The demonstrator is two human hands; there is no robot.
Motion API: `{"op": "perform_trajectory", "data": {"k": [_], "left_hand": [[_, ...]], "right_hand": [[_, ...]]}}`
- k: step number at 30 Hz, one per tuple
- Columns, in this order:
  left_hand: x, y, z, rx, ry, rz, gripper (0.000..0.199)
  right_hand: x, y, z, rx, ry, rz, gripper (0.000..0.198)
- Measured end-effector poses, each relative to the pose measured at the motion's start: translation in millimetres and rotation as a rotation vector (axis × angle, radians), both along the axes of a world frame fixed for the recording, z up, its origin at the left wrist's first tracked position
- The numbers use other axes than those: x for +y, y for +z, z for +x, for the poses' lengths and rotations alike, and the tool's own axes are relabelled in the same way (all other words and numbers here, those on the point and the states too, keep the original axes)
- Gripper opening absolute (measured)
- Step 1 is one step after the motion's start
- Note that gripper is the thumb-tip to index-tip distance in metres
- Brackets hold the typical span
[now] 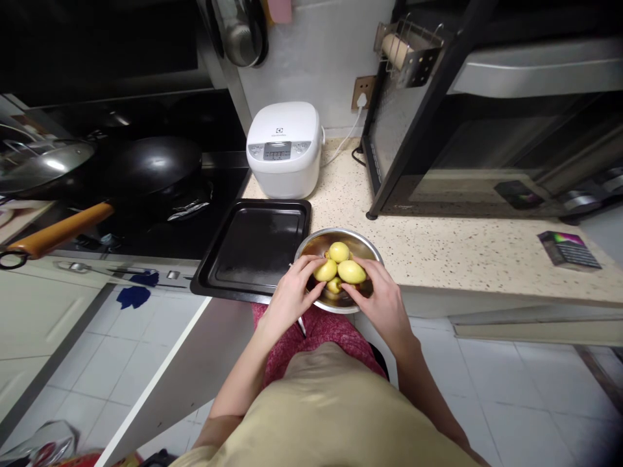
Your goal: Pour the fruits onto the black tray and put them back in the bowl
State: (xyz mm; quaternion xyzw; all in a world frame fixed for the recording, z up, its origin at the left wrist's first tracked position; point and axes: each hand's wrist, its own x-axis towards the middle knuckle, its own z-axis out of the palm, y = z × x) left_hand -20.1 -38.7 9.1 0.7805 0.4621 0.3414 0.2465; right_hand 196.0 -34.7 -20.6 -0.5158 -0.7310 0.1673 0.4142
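A round steel bowl [378, 250] stands at the counter's front edge, close to my body. Inside it lie several smooth, oval yellow-green fruits [339, 251], piled together. My left hand [298, 285] reaches over the near left rim, its fingers and thumb curved round the left fruit [326, 270]. From the right side, my right hand [382, 292] closes on the larger right fruit [351, 272], with the thumb near a lower fruit [334, 285]. The undersides of the fruits are hidden in the bowl.
Left of the bowl lies a black baking tray [248, 246], with a white rice cooker [283, 149] behind it. A wok [150, 162] with a wooden handle [63, 230] sits on the stove. An oven [487, 143] and a small box [568, 250] are at right.
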Motion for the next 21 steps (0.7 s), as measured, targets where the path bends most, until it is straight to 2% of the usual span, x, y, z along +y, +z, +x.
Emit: {"op": "perform_trajectory", "data": {"k": [21], "left_hand": [[-0.8,-4.0,-4.0,0.027,0.023,0.028,0.043]], "right_hand": [[0.4,2.0,3.7,-0.018,-0.022,0.014,0.034]]}}
